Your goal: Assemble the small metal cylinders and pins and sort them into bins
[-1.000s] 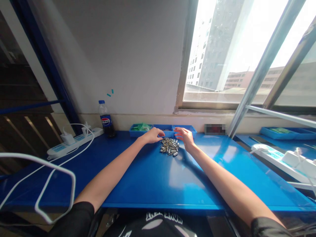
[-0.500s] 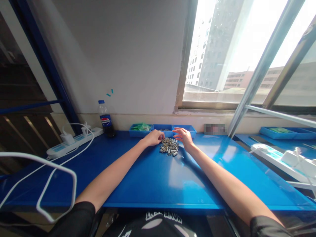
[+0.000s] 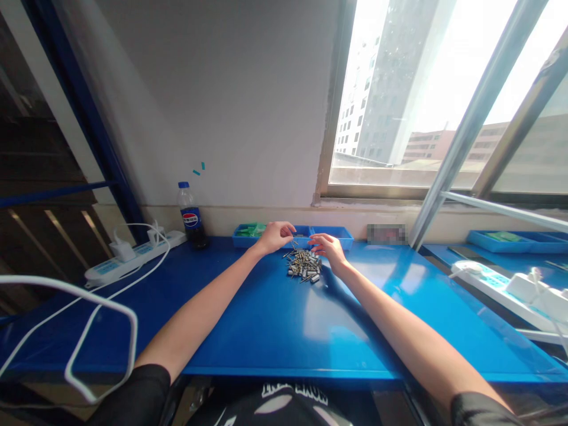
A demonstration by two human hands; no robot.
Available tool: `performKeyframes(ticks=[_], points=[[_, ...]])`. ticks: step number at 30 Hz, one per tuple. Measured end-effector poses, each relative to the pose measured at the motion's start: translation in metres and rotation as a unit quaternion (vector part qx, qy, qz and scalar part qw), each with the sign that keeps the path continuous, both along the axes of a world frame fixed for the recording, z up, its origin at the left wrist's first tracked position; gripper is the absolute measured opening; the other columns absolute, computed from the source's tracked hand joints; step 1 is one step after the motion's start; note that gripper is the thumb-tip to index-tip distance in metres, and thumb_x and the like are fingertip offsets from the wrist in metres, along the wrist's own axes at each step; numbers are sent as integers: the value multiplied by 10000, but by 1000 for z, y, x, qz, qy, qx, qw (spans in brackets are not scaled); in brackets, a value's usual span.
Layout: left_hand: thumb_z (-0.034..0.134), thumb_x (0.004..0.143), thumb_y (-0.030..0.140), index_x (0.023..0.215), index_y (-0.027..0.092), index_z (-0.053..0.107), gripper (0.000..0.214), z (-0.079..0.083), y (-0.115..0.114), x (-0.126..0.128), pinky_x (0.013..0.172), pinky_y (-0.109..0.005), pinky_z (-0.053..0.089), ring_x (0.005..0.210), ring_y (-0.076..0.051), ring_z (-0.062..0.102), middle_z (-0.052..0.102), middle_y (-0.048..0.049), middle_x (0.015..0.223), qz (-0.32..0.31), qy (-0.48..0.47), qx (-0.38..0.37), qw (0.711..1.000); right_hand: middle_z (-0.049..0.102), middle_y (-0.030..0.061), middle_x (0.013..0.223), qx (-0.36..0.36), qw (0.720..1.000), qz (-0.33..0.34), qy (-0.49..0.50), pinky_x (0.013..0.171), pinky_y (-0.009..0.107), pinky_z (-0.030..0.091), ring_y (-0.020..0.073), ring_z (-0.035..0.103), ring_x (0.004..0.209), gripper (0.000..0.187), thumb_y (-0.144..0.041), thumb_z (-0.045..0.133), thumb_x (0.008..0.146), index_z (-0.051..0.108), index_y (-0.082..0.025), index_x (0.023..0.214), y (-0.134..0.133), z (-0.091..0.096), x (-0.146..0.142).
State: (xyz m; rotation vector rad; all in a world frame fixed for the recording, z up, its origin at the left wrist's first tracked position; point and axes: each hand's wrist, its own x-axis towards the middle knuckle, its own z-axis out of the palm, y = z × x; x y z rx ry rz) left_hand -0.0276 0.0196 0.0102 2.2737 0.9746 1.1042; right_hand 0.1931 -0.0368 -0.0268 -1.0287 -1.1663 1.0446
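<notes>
A heap of small silver metal parts (image 3: 303,264) lies on the blue table (image 3: 275,319) in front of a row of blue trays (image 3: 335,232). My left hand (image 3: 275,236) hovers over the trays, just left of the heap, fingers curled; whether it holds a part is too small to tell. My right hand (image 3: 327,247) rests at the heap's right edge with fingers curved down onto the parts. The leftmost tray (image 3: 248,231) holds green pieces.
A cola bottle (image 3: 190,216) stands at the back left beside a white power strip (image 3: 133,255) with plugs and white cables (image 3: 84,296). Another power strip (image 3: 506,284) and blue trays (image 3: 510,238) lie at the right. A window frame (image 3: 465,130) rises behind.
My left hand lifted from the heap's left edge and moved back over the trays. My right hand shifted slightly, staying at the heap's right side.
</notes>
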Motion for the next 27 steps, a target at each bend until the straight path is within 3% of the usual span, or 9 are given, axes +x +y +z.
performKeyframes(ticks=[4,8,13,20,24,27], points=[[789,747,223,976,150,758,243,7,-3,3,782,-272,605,788,-172,751,785,-59,865,-34,-66,-42,996,785,56,868,2,998,55,-31,585,247,513,145,659,633,312,-425,759,781,776,-186,981,-3,-1,-5],[803,753,250,979,138,756,257,9,-5,5,798,-276,605,812,-173,754,786,-80,894,-79,-83,-58,992,783,57,905,-6,994,110,7,654,257,536,148,671,696,376,-444,828,755,784,-192,1030,-9,1,-12],[811,740,255,963,135,761,258,4,-5,6,794,-279,606,814,-178,755,786,-84,885,-107,-55,-64,991,773,53,862,-6,993,114,20,695,266,543,133,643,676,344,-406,885,685,801,-165,915,-7,0,-12],[820,699,242,973,115,759,308,-1,-1,0,681,-253,596,731,-174,741,778,-82,828,-105,-12,-78,991,758,53,763,-10,999,28,15,703,313,580,169,665,646,302,-387,875,675,787,-165,860,5,-6,-1],[818,691,225,953,110,748,295,-4,0,0,628,-261,604,663,-163,727,771,-75,791,-96,-49,-132,985,772,69,848,9,993,-89,81,821,345,609,220,742,809,290,-362,861,686,748,-191,892,13,-9,8],[857,666,235,944,108,742,326,-4,1,1,657,-283,622,671,-166,732,764,-66,774,-98,-89,-170,977,778,73,965,20,983,-133,127,885,361,613,237,757,928,318,-306,847,688,718,-219,965,19,-10,15]])
